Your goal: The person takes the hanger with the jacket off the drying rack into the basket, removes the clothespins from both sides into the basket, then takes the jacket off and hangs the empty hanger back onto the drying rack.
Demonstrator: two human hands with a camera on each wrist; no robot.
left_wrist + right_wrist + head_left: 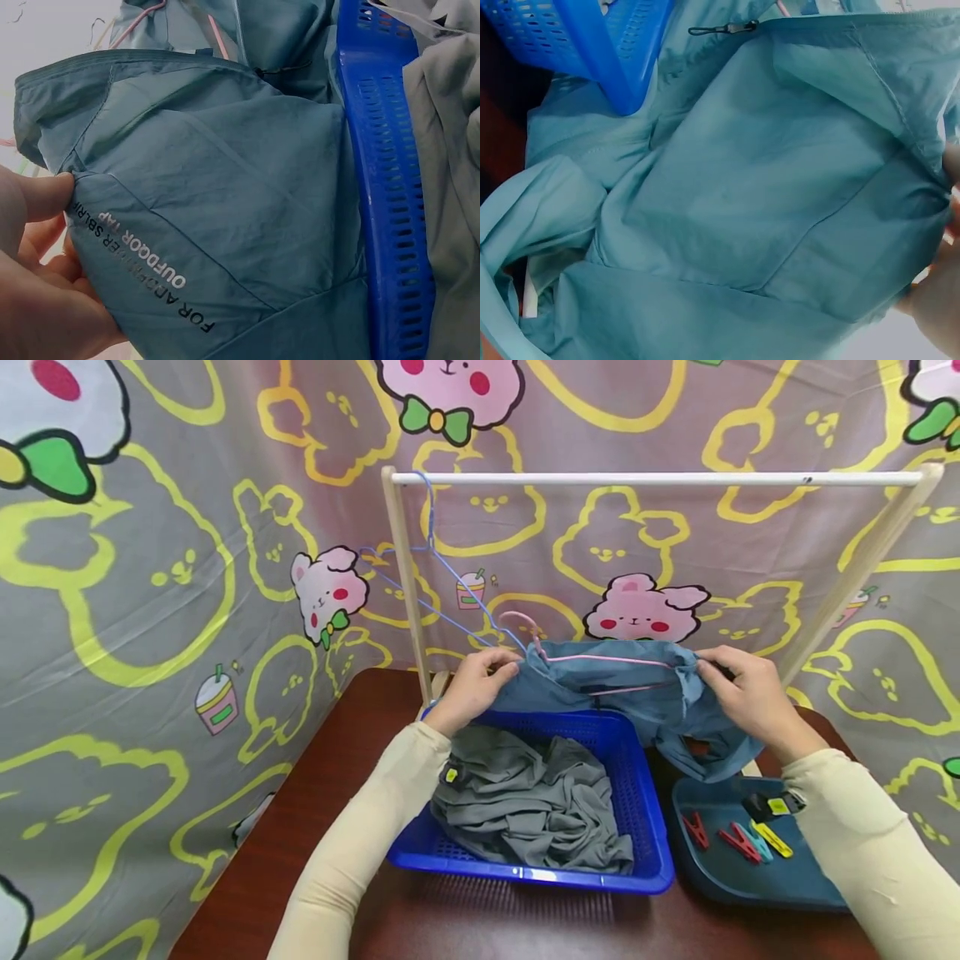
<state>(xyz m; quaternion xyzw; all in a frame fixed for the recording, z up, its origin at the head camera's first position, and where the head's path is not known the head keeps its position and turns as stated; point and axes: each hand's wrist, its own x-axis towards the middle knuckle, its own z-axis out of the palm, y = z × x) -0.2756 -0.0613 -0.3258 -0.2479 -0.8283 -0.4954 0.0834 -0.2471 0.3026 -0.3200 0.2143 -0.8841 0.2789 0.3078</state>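
Observation:
A blue-teal jacket [652,722] is held up behind the basket, with a pink hanger [600,657] inside its opening. My left hand [480,683] pinches the jacket's left shoulder edge between thumb and fingers, beside printed lettering [154,259] seen in the left wrist view. On the other side, my right hand [750,693] pinches the opposite shoulder; the right wrist view shows the cloth gathered at those fingertips. A zipper pull [724,28] hangs at the collar edge. The hanger's hook sticks up near my left hand, while its lower parts are partly hidden by cloth.
A blue basket [540,878] holds crumpled grey cloth [525,810]. At right, a dark tray [787,889] contains several clothespins [738,842]. Behind stands a rack with a white bar [637,479], from which a blue hanger [431,518] hangs at the left end.

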